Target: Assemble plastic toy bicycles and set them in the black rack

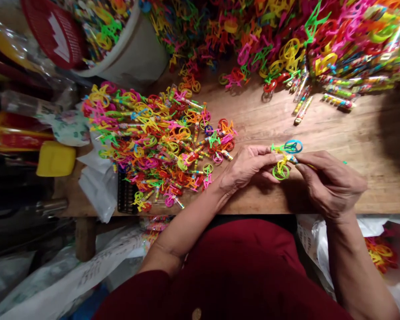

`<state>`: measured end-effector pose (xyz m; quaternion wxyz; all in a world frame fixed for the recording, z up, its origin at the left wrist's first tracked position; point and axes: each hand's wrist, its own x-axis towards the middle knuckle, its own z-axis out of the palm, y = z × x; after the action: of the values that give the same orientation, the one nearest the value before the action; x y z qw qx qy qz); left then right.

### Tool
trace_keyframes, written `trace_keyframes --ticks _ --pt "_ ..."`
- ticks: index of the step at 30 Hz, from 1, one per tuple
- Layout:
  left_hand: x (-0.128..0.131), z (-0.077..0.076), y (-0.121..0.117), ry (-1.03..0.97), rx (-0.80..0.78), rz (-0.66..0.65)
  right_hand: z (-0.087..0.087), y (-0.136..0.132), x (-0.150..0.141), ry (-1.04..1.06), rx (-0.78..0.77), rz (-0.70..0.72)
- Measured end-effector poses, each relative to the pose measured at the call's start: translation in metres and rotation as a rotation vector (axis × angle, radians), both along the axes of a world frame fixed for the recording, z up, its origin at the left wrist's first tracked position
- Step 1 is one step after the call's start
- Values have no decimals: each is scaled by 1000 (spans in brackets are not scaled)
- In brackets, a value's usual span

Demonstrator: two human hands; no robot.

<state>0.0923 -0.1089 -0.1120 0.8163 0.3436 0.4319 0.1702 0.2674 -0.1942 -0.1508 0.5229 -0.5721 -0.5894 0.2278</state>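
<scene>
Over the front of the table, my left hand pinches a small plastic toy bicycle with yellow and green parts and a blue wheel. My right hand is closed on a thin candy-filled tube whose end meets the toy; whether it is fixed to it I cannot tell. My fingertips hide most of the tube. To the left of my left hand lies a heap of toy bicycles with tubes. Loose candy tubes lie beyond my hands.
A large pile of colourful plastic toy parts covers the back of the wooden table. At back left stands a whitish bucket with a red basket on it. A yellow container and plastic bags lie left.
</scene>
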Motion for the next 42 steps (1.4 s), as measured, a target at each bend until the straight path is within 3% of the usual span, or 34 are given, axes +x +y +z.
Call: trace_keyframes --ticks 6,10,14,25,34,42 --pt "0 -2 -1 -68 -76 -15 5 -6 4 -68 -10 42" --pt "2 -4 -2 -89 -112 -53 4 -11 -5 35 -98 -103" --pt "6 -7 -7 -96 -170 -71 -3 -16 -7 -2 -37 -135" --pt "6 -8 -10 -15 25 -15 -6 -19 -12 -50 12 -249" --pt "6 -10 -8 10 66 -61 -8 -26 -12 -26 -41 -200" --pt "8 -16 -9 1 74 -64 -18 -27 -27 38 -58 -402"
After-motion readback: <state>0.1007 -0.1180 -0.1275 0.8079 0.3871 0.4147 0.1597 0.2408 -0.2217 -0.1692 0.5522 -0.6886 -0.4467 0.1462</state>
